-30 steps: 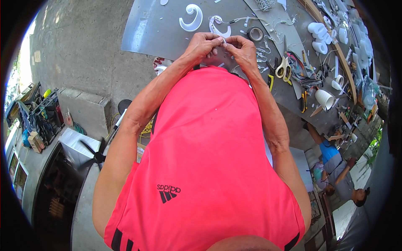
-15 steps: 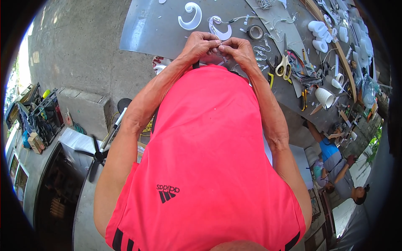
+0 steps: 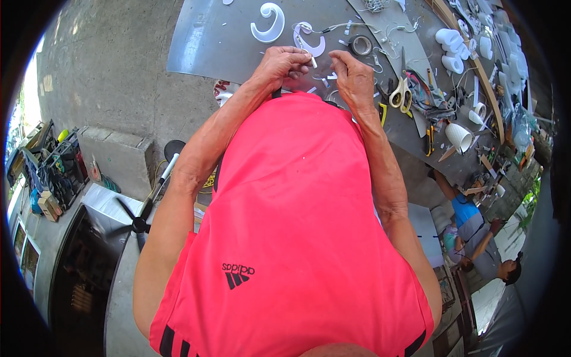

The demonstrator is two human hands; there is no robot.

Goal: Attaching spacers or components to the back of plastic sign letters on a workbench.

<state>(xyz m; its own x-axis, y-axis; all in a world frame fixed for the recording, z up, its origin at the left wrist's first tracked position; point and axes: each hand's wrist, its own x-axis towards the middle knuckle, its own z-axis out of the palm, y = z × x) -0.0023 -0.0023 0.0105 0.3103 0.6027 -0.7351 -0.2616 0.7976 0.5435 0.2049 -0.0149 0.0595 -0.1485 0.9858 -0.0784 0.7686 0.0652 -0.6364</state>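
My left hand pinches a small white piece between thumb and fingertips, at the near edge of the grey table. A thin wire seems to run from it to the curved white letter-like shape just beyond. To the right, apart from the left, my right hand has its fingers curled inward with fingertips close together; anything in them is too small to make out. Small white strips lie between the hands. Another curved white shape lies farther off on the left.
Right of my hands are a dark tape roll, scissors, a yellow-black cutter and a white textured cup shape. White cut pieces pile up along a wooden strip. Another person is at the far right.
My hands were together at the fingertips; now they are apart. The right has moved right and turned more upright, and the white piece now shows in my left fingers.
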